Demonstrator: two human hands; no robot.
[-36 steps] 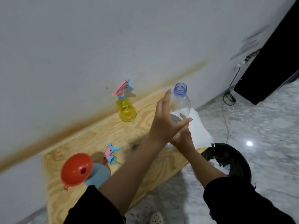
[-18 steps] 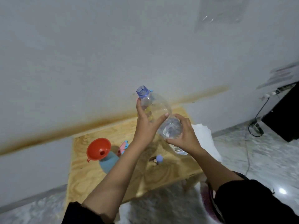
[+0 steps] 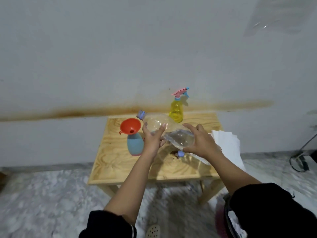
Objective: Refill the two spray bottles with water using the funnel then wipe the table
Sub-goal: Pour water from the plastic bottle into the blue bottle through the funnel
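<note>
Two hands hold one clear bottle [image 3: 171,133] up over the wooden counter [image 3: 111,160]. The left hand [image 3: 152,140] has its grip closed around the top half of the bottle, with the thumb on one side and the fingers on the other. The right hand [image 3: 200,143] has its grip wrapped around the fat bottom end. The bottle is tipped over sideways, and its open blue mouth points left, just beside the rim of the orange funnel [image 3: 130,126]. Some water sits in the low end by the right hand. The funnel stands in the neck of the blue spray bottle [image 3: 135,145], which is upright on the left part of the counter. The yellow spray bottle [image 3: 176,112] stands upright at the back, near the wall, with its pink and blue top on. A small blue cap [image 3: 180,153] lies on the counter under the clear bottle. White paper [image 3: 226,145] lies on the right edge of the counter.
</note>
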